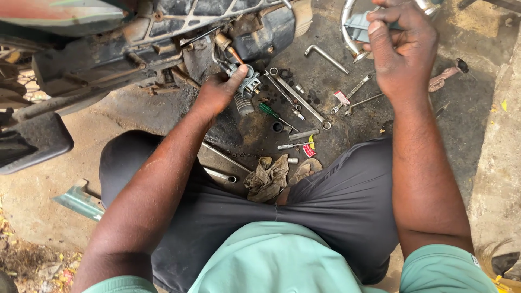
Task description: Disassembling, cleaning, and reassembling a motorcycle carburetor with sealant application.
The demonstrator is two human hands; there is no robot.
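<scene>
I squat beside a motorcycle's underside (135, 54) on oily ground. My left hand (220, 92) grips a small metal carburettor-like part (247, 81) with a ribbed rubber boot, close to the engine. Raised at the upper right, my right hand (401, 49) is closed around a grey metal piece (358, 24) next to a curved chrome tube (347, 38).
Several spanners (298, 97), an L-shaped wrench (325, 57), a green-handled screwdriver (271, 113), sockets and small bolts lie on the ground between my knees. A dirty rag (267, 178) lies by my foot. A footrest (32, 144) sticks out at left; a concrete kerb (499, 163) runs at right.
</scene>
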